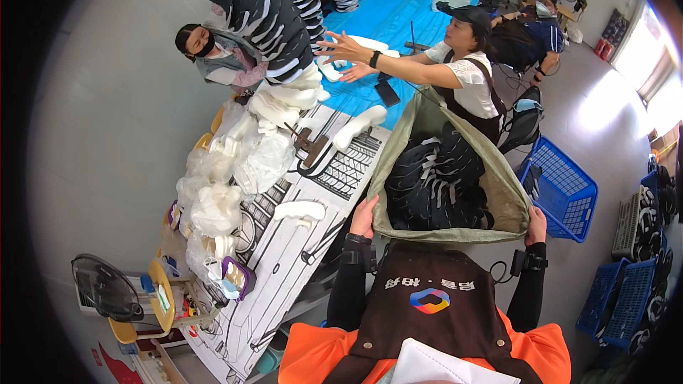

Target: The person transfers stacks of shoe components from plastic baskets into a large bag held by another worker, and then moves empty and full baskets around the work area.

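Note:
An olive woven sack (pixel 512 183) hangs wide open in front of me. My left hand (pixel 364 217) is closed on the left side of its mouth. On the opposite side, my right hand (pixel 536 226) grips the rim. Inside the sack lies a heap of black curved fabric pieces with pale edges (pixel 437 188); their exact kind is unclear. Beyond the sack, a co-worker in a black cap (pixel 462 64) stretches both hands toward a tall leaning stack of similar pieces (pixel 267 25). Another person in a dark mask (pixel 224 53) stands against that stack, an arm around its lower part.
The long table (pixel 277 277) at left carries white foam pieces (pixel 359 126), clear plastic bags (pixel 213 210), a brown clamp (pixel 309 146) and a phone (pixel 387 94). Blue baskets (pixel 562 188) stand on the floor at right. A black fan (pixel 107 286) is at lower left.

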Action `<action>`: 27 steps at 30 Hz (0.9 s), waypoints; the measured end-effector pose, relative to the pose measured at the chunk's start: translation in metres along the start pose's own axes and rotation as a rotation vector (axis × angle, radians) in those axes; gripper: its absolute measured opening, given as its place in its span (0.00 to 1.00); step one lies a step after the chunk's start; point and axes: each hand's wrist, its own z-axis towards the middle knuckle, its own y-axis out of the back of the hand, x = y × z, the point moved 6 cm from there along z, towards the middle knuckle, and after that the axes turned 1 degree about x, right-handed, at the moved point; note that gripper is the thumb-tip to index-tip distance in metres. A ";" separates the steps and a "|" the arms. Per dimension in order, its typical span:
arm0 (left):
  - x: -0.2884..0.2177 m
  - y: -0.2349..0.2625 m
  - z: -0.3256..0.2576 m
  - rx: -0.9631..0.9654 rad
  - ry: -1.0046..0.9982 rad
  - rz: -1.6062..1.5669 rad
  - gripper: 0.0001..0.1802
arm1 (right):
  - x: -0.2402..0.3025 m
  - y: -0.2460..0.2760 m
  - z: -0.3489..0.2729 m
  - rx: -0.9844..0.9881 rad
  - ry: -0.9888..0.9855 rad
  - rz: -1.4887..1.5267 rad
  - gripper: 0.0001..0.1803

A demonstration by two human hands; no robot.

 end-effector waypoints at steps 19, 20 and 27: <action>0.001 -0.015 0.007 0.109 0.097 0.140 0.20 | 0.000 0.016 -0.002 -0.074 0.048 -0.007 0.13; 0.003 -0.015 0.009 0.100 0.105 0.141 0.20 | -0.002 0.018 0.000 -0.063 0.045 -0.013 0.13; 0.012 -0.011 0.021 0.093 0.145 0.139 0.19 | -0.001 0.022 -0.001 -0.079 0.072 -0.016 0.13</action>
